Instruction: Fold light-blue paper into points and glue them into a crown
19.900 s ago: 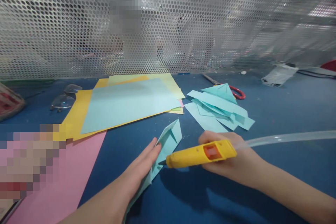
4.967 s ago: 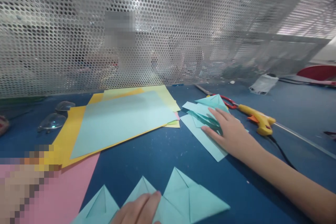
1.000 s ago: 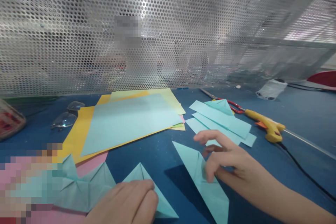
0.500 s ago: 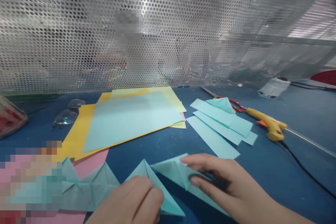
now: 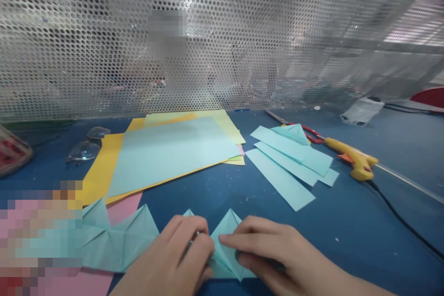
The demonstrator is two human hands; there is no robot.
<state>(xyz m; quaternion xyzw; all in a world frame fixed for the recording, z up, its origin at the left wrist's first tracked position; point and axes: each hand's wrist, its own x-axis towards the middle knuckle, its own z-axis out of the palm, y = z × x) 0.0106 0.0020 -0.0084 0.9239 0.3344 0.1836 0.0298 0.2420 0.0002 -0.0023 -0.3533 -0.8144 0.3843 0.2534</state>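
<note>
We note the left hand point(image 5: 180, 252) clamped on a folded strip point(image 5: 118, 245); right of that strip, the right hand point(image 5: 274, 249) pinches a folded piece point(image 5: 229, 226).

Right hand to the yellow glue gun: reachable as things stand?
Likely yes: the glue gun lies ahead of the right hand, farther right, and the paper strips stop short of it. The hand would first have to leave the folded paper.

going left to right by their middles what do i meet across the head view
Clear-lensed eyeglasses → left hand → pointed folded teal paper piece → right hand → yellow plastic glue gun → red curved object
</note>
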